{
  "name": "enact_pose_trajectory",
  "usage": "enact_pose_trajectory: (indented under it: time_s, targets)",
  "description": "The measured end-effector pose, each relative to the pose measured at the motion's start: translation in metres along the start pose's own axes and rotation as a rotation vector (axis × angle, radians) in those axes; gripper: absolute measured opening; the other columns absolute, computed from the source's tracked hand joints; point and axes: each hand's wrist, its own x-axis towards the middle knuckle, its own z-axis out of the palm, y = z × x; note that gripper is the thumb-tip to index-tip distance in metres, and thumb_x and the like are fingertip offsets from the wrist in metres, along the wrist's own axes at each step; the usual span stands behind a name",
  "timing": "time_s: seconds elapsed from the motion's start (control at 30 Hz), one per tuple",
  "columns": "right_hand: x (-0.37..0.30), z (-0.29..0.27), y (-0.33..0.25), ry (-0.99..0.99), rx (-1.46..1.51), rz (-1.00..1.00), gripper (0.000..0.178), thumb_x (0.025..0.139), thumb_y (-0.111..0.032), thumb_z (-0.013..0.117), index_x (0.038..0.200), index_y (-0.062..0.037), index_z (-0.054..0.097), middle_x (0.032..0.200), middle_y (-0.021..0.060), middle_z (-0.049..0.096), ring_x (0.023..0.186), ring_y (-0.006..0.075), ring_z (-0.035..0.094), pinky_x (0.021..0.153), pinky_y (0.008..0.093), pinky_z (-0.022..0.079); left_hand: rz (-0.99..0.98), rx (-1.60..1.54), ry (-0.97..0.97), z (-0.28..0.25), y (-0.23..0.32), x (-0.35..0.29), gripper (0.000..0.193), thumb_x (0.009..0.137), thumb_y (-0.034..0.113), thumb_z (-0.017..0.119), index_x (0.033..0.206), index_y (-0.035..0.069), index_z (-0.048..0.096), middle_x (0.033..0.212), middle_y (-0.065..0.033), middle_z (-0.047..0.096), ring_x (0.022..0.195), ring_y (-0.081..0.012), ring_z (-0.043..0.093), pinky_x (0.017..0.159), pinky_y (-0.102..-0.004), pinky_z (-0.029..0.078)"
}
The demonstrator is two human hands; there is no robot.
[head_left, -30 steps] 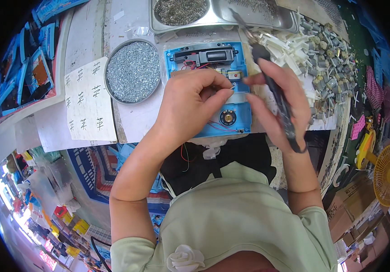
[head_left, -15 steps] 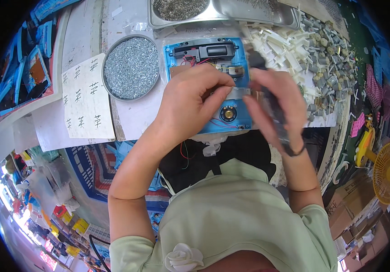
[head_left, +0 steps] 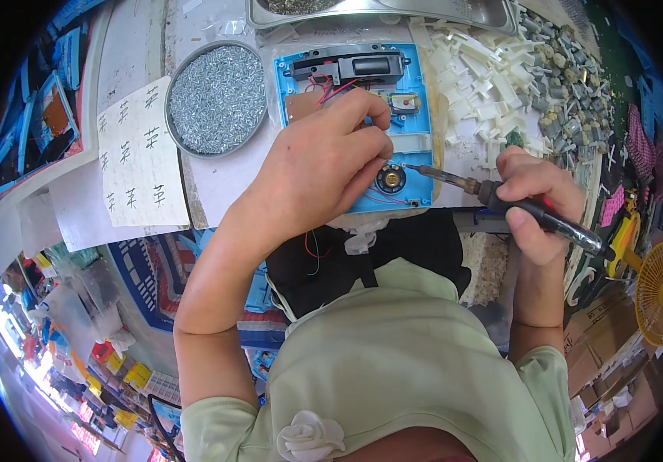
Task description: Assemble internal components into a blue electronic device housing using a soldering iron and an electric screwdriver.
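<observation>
A blue plastic housing (head_left: 421,77) lies open on the table in front of me, with wires and a black part along its far end. My left hand (head_left: 324,150) rests over its middle, fingers curled and pinched; what they hold, if anything, is hidden. In my right hand (head_left: 539,196) is a soldering iron (head_left: 462,183) with a dark handle, slanting down to the left. Its thin tip is over the housing, beside the small round speaker (head_left: 391,179). A small metal-framed part (head_left: 404,103) sits above a pale strip (head_left: 411,143) in the housing.
A round tray (head_left: 170,127) of small screws stands left of the housing, beside a handwritten sheet (head_left: 143,169). White plastic parts (head_left: 478,85) and small motors (head_left: 574,100) are heaped at right. A metal tray (head_left: 393,9) lies at the back, a yellow fan (head_left: 661,292) far right.
My right hand has moved right and nearer to me, away from the housing's edge. The soldering iron has swung from steep to slanting, its tip toward the speaker. My left hand stays over the housing.
</observation>
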Motion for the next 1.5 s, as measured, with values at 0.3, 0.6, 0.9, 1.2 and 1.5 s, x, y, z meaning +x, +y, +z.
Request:
enact_pose_trajectory:
  time_s: [0.3, 0.6, 0.9, 1.2, 1.5]
  targets:
    - [0.007, 0.004, 0.005, -0.084, -0.082, 0.013, 0.022, 0.071, -0.01, 0.07, 0.09, 0.0006, 0.069, 0.063, 0.0047, 0.054, 0.058, 0.0194, 0.045, 0.055, 0.0322, 0.036, 0.017, 0.002, -0.004, -0.001, -0.001, -0.001, 0.021, 0.078, -0.003, 0.073, 0.094, 0.006, 0.063, 0.107, -0.0095, 0.059, 0.091, -0.03, 0.065, 0.075, -0.0371, 0.054]
    - [0.013, 0.006, 0.007, -0.129, -0.126, 0.0, 0.021, 0.07, -0.009, 0.071, 0.09, -0.0011, 0.07, 0.059, 0.0028, 0.052, 0.054, 0.0188, 0.046, 0.052, 0.0322, 0.036, 0.021, 0.027, -0.023, -0.001, 0.0, 0.0, 0.023, 0.077, -0.003, 0.072, 0.094, 0.006, 0.062, 0.107, -0.0091, 0.059, 0.091, -0.03, 0.065, 0.075, -0.0376, 0.053]
    - [0.016, 0.009, 0.007, -0.152, -0.139, -0.026, 0.02, 0.071, -0.009, 0.071, 0.09, -0.0019, 0.07, 0.059, 0.0025, 0.053, 0.053, 0.0187, 0.045, 0.051, 0.0321, 0.034, 0.011, 0.049, -0.053, -0.002, 0.001, 0.0, 0.023, 0.077, -0.003, 0.072, 0.095, 0.006, 0.06, 0.107, -0.0086, 0.058, 0.094, -0.0307, 0.064, 0.074, -0.0394, 0.053]
    - [0.012, -0.006, 0.0, -0.081, -0.084, -0.056, 0.02, 0.074, -0.009, 0.07, 0.091, 0.0013, 0.069, 0.062, 0.0044, 0.054, 0.055, 0.0187, 0.043, 0.054, 0.0335, 0.033, 0.01, 0.079, -0.065, -0.003, 0.003, 0.001, 0.021, 0.079, -0.001, 0.072, 0.095, 0.006, 0.061, 0.107, -0.0085, 0.059, 0.096, -0.0309, 0.064, 0.075, -0.0394, 0.054]
    - [0.013, -0.001, -0.002, -0.095, -0.103, -0.053, 0.021, 0.074, -0.012, 0.071, 0.091, 0.0004, 0.069, 0.061, 0.0034, 0.054, 0.054, 0.0185, 0.044, 0.053, 0.0331, 0.034, -0.001, 0.052, -0.016, -0.002, 0.004, 0.0, 0.02, 0.076, -0.002, 0.074, 0.092, 0.006, 0.064, 0.102, -0.0083, 0.061, 0.091, -0.0292, 0.066, 0.074, -0.0374, 0.054]
